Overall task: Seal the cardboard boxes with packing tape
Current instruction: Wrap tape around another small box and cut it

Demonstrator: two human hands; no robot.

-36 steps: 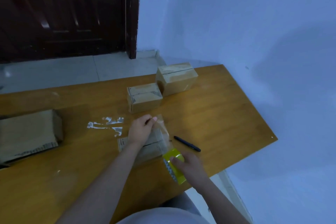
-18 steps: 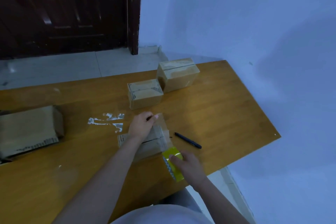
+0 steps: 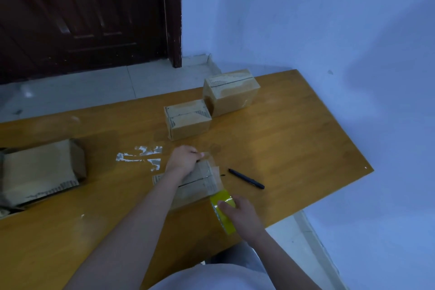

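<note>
A small cardboard box (image 3: 199,188) lies on the wooden table (image 3: 294,148) in front of me. My left hand (image 3: 182,160) rests on the box's far end and pinches the free end of a clear tape strip (image 3: 213,172) that runs over the box top. My right hand (image 3: 237,213) grips the yellow tape roll (image 3: 223,209) at the box's near right corner. The strip runs from the roll up to the left hand's fingers.
Two taped boxes stand further back, one (image 3: 187,119) in the middle and one (image 3: 231,92) behind it to the right. A larger box (image 3: 40,172) lies at the left. A black pen (image 3: 246,178) lies right of the box. Tape scraps (image 3: 141,156) stick to the table.
The roll in my right hand has slid slightly down toward me along the box. The left hand stays at the far end. The camera has tilted a little.
</note>
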